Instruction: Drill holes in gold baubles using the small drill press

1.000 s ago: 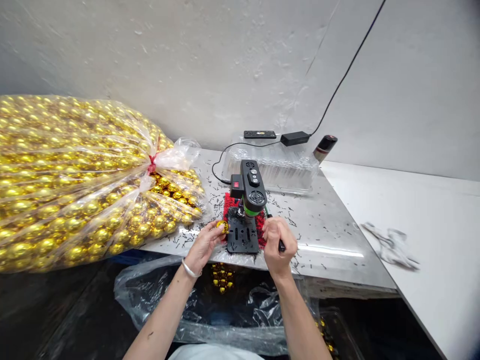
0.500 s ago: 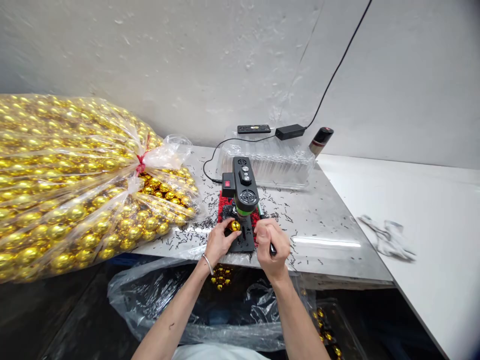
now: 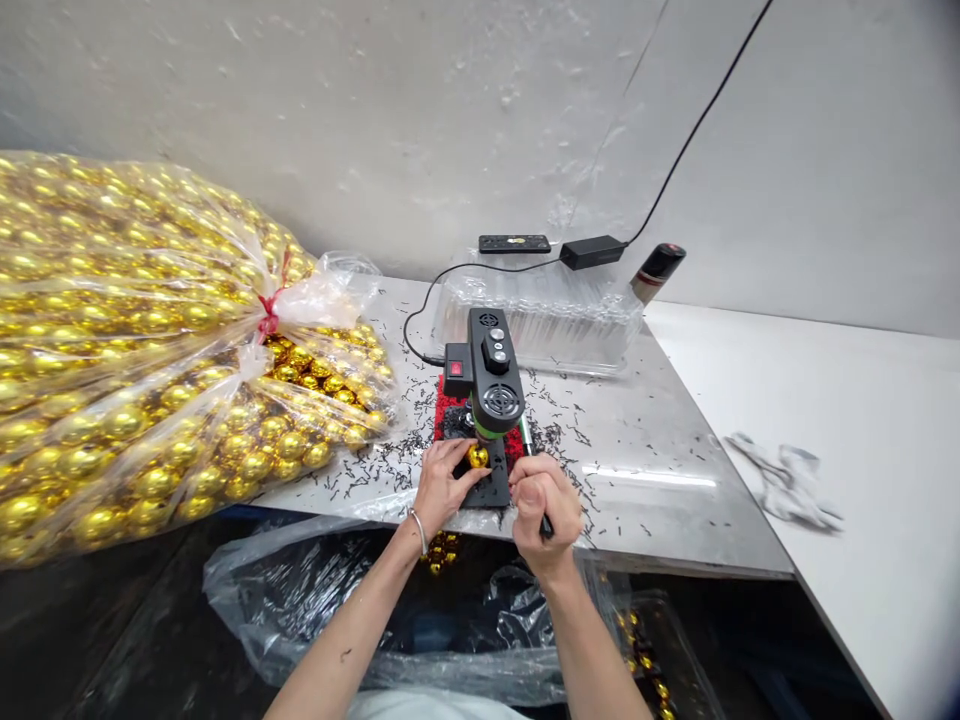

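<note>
A black bench machine (image 3: 496, 370) with a red switch and a green ring at its lower end stands on a black base over a red mat (image 3: 514, 444). Under its head is a shiny gold ball (image 3: 478, 456), pinched between the thumb and fingers of my left hand (image 3: 442, 484), which wears a bracelet. My right hand (image 3: 547, 508) is wrapped round the black grip of the machine's lever (image 3: 526, 437), to the right of the base. Small dark slivers lie scattered around the machine.
Big clear bags of gold balls (image 3: 150, 380) fill the left. Behind the machine are clear plastic trays (image 3: 570, 325), a power adapter (image 3: 592, 252) and a spray can (image 3: 658, 272). White gloves (image 3: 787, 480) lie at right. An open plastic bag (image 3: 292, 600) hangs below the table edge.
The view has shifted slightly. The gold ball and my left hand are a little further right and lower relative to the machine's base. Both hands keep their holds.
</note>
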A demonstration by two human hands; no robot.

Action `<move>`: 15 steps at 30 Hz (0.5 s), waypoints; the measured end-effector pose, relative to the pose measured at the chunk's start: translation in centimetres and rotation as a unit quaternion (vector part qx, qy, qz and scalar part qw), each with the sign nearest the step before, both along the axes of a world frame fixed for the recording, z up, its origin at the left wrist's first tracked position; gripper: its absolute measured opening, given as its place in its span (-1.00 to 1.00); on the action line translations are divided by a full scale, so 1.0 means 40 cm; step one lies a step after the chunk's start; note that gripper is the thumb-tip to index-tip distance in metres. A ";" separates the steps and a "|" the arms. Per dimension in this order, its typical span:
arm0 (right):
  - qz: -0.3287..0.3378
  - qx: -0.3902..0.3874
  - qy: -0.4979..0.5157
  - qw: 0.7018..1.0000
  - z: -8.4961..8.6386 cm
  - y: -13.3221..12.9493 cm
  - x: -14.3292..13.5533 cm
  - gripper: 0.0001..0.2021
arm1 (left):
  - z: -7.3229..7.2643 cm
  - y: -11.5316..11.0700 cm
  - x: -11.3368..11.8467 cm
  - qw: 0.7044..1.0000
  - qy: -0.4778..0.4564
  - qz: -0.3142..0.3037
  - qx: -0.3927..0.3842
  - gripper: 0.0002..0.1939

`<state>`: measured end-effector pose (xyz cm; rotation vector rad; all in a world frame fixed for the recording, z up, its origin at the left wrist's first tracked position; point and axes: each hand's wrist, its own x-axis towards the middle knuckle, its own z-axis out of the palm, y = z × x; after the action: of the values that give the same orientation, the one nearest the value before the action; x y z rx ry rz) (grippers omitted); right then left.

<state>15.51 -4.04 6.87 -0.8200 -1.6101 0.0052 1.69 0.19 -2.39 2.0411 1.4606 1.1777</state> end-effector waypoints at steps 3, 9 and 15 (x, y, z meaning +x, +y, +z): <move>-0.008 0.019 -0.021 1.000 -0.045 0.006 0.002 -0.73 | -0.005 -0.001 0.000 1.000 -0.001 -0.001 0.005 -0.65; -0.043 0.043 0.015 0.998 -0.119 0.015 -0.008 -0.65 | -0.004 -0.005 0.002 1.000 -0.004 0.003 0.003 -0.67; -0.033 0.037 0.032 0.998 -0.143 0.023 -0.007 -0.63 | -0.004 -0.002 0.002 1.000 -0.017 -0.001 -0.006 -0.67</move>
<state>15.21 -3.12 1.14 -0.8079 -1.5142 -0.0752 1.78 0.10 -2.55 2.0049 1.4462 1.1932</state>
